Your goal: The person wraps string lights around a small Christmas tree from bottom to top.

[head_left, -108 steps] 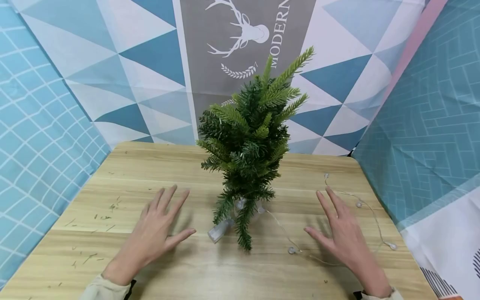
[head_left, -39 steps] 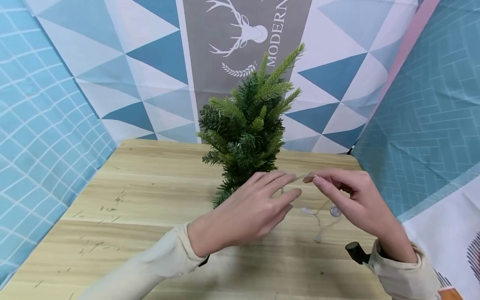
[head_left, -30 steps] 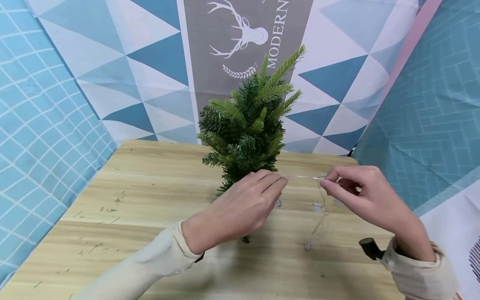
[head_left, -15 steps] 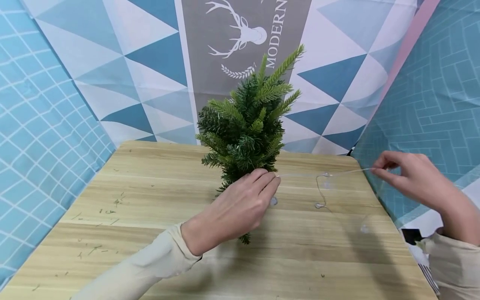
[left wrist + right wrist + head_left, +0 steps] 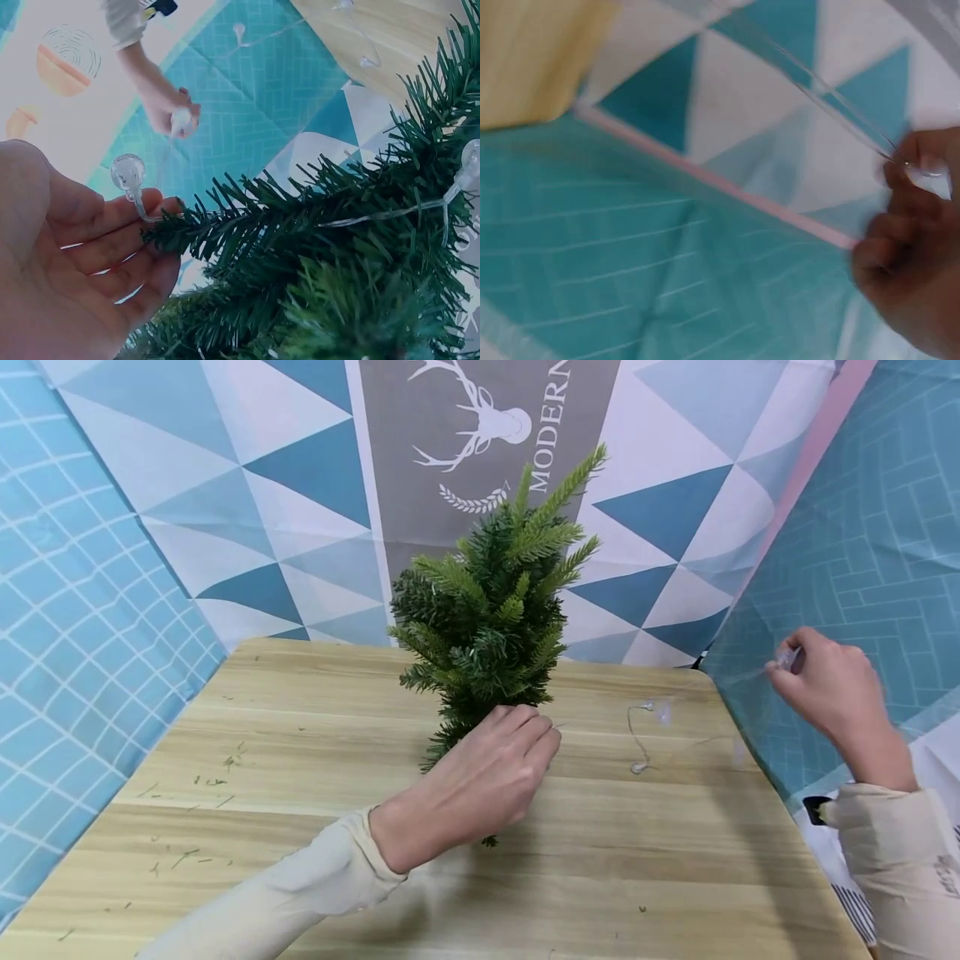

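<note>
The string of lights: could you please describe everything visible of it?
The string of lights is thin, clear wire with round, transparent, plastic-looking bulbs, seemingly unlit. Part lies along a branch of the green tree, where the left hand holds it; the right hand grips another stretch, raised to the right.

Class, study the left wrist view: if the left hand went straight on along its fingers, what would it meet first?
Probably a dark-green branch of the artificial fir tree, its tip just by the left hand; exact depth is unclear.
</note>
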A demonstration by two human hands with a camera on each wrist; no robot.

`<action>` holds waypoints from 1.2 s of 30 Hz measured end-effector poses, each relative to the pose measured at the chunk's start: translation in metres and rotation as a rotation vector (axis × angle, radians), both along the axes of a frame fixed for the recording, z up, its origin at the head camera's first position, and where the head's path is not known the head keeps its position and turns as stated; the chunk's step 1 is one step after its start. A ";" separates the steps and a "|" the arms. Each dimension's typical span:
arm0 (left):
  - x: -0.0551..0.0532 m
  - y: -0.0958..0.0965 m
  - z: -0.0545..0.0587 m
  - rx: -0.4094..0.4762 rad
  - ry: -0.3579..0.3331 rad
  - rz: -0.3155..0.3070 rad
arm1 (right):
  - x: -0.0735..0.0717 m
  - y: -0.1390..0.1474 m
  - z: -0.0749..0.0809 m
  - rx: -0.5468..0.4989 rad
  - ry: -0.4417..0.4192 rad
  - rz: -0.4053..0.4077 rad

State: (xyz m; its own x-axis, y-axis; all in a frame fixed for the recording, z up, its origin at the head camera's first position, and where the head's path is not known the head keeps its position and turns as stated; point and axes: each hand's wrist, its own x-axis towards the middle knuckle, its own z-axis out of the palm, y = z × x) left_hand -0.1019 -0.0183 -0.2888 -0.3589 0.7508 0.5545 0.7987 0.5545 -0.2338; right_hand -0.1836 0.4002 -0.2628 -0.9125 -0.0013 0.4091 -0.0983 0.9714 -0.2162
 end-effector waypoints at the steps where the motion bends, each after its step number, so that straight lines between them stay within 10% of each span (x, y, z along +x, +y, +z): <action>1: 0.000 -0.001 0.000 0.004 -0.001 0.003 | -0.003 0.003 -0.003 -0.008 0.011 -0.012; 4: -0.001 -0.004 0.001 0.012 -0.005 0.008 | -0.011 0.017 -0.013 -0.058 0.014 -0.043; 15: -0.001 0.003 -0.003 -0.029 0.011 -0.005 | -0.033 0.090 -0.028 -0.283 -0.458 -0.021; 27: 0.004 0.001 -0.007 -0.126 0.015 0.023 | -0.053 0.061 0.020 -0.936 0.081 0.196; 36: 0.033 -0.038 0.020 -0.101 0.090 -0.142 | -0.075 0.020 0.079 -0.854 0.020 0.233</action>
State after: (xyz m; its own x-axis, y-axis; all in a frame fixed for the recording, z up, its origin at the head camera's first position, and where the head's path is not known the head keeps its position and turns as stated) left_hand -0.0693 -0.0558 -0.2685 -0.1980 0.8438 0.4987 0.8404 0.4080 -0.3566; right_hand -0.2582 0.4203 -0.1834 -0.9200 0.1267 0.3709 -0.2849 0.4335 -0.8549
